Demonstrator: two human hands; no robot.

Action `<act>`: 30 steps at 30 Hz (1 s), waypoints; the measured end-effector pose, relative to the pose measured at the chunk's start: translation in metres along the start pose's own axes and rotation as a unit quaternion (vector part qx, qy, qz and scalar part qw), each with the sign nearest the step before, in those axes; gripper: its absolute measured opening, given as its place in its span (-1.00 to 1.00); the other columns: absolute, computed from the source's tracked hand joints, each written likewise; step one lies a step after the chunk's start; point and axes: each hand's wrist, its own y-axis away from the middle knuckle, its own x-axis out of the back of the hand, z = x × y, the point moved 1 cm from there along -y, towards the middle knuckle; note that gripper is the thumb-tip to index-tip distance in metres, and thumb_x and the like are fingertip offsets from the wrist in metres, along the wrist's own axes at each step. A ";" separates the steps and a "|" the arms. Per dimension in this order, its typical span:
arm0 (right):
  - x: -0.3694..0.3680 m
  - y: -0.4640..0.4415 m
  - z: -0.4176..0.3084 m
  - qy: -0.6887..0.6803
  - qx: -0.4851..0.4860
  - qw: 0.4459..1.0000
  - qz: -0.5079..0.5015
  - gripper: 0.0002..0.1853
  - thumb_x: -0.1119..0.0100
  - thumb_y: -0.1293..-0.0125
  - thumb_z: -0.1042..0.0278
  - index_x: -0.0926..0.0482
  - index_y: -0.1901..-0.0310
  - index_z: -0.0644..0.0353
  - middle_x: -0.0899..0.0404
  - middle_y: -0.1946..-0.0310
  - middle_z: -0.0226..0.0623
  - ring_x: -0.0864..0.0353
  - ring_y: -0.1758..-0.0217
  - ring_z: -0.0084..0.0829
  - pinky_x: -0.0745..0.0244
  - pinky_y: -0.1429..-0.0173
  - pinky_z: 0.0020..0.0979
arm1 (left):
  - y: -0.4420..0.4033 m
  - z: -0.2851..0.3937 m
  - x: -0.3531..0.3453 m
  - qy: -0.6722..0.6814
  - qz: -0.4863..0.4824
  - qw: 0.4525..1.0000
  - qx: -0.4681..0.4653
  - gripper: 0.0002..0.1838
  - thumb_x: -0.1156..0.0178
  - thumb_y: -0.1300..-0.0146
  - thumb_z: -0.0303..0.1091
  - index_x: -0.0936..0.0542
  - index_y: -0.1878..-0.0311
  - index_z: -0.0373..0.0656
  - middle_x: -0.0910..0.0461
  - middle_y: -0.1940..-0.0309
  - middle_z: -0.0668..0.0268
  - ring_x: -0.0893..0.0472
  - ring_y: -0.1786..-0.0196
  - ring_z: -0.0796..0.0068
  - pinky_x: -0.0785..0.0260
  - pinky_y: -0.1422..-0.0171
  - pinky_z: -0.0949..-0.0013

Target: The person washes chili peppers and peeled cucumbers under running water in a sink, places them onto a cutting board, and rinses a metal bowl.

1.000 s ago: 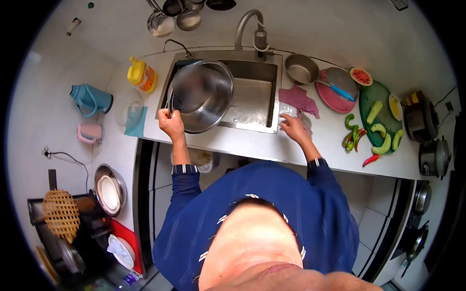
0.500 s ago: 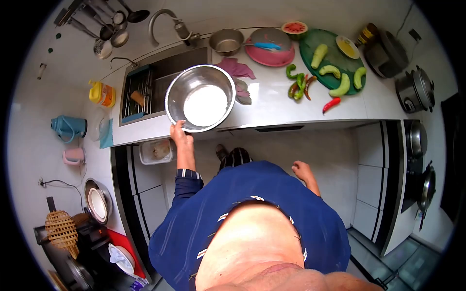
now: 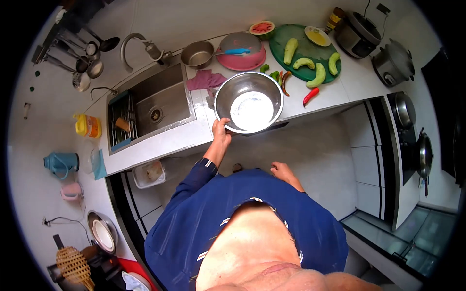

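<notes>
My left hand (image 3: 222, 133) grips the near-left rim of a shiny steel basin (image 3: 228, 104), fingers closed on its edge. The basin is tilted, its opening facing me, over the counter's front edge; its bottom is bright with glare. Beyond it lie green peppers (image 3: 264, 68), partly hidden, and dark reddish peppers (image 3: 285, 83). A red chili pepper (image 3: 311, 96) lies to its right. On the left a purple cloth (image 3: 206, 80) lies by the sink (image 3: 160, 94). Holding nothing, my right hand (image 3: 285, 173) hangs low in front of my body, its fingers loosely bent and apart.
A green cutting board (image 3: 279, 46) carries several peeled pale-green vegetables (image 3: 318, 75) and a small plate (image 3: 318, 35). Behind the basin stand a steel pan (image 3: 197, 54), a pink basin (image 3: 242, 62) and a cut watermelon (image 3: 262, 29). A faucet (image 3: 153, 50) arches behind the sink.
My left hand has carried the basin rightward, away from the sink's edge to in front of the peppers. The sink is uncovered to view. The camera view has turned; my right hand still hangs low.
</notes>
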 end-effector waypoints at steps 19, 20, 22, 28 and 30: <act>0.021 -0.021 -0.015 -0.063 0.034 0.997 0.023 -0.67 -0.11 -0.12 0.30 -0.51 0.09 0.26 -0.57 0.21 0.01 -0.54 0.10 -0.02 -0.44 0.01 -0.20 | -0.065 0.008 -0.012 -0.084 0.039 0.994 -0.055 -0.76 -0.25 -0.05 -0.42 -0.33 0.43 -0.05 -0.34 0.60 0.43 -0.33 0.60 0.62 -0.14 0.61 0.52; 0.028 -0.024 -0.015 -0.036 0.036 0.999 0.014 -0.66 -0.11 -0.14 0.30 -0.50 0.06 0.27 -0.57 0.19 0.01 -0.55 0.09 -0.05 -0.44 0.00 -0.23 | -0.058 0.012 -0.016 -0.090 0.042 0.994 -0.046 -0.77 -0.27 -0.08 -0.39 -0.34 0.41 -0.05 -0.34 0.60 0.43 -0.33 0.60 0.62 -0.14 0.60 0.52; 0.046 -0.032 -0.014 0.017 0.040 0.999 -0.002 -0.63 -0.11 -0.18 0.30 -0.47 0.01 0.30 -0.57 0.16 0.00 -0.56 0.07 -0.10 -0.44 -0.02 -0.29 | -0.063 0.012 0.007 -0.116 -0.027 0.992 -0.045 -0.75 -0.21 -0.17 -0.17 -0.40 0.28 -0.09 -0.40 0.49 0.40 -0.41 0.47 0.54 -0.24 0.43 0.44; 0.096 -0.063 0.028 0.037 0.100 0.994 0.016 -0.64 -0.08 -0.16 0.29 -0.49 0.03 0.27 -0.58 0.18 -0.02 -0.55 0.09 -0.09 -0.44 0.01 -0.26 | -0.021 0.001 0.064 -0.115 0.022 0.993 0.028 -0.70 -0.11 -0.23 -0.12 -0.41 0.13 -0.13 -0.53 0.26 0.27 -0.56 0.17 0.36 -0.38 0.22 0.38; 0.116 -0.067 0.046 0.040 0.107 0.993 0.010 -0.66 -0.07 -0.16 0.28 -0.50 0.04 0.25 -0.58 0.18 -0.03 -0.55 0.09 -0.08 -0.44 0.01 -0.24 | -0.005 -0.018 0.086 -0.129 0.070 0.988 0.041 -0.78 -0.09 -0.23 -0.22 -0.43 0.16 -0.13 -0.56 0.33 0.27 -0.59 0.25 0.38 -0.44 0.32 0.43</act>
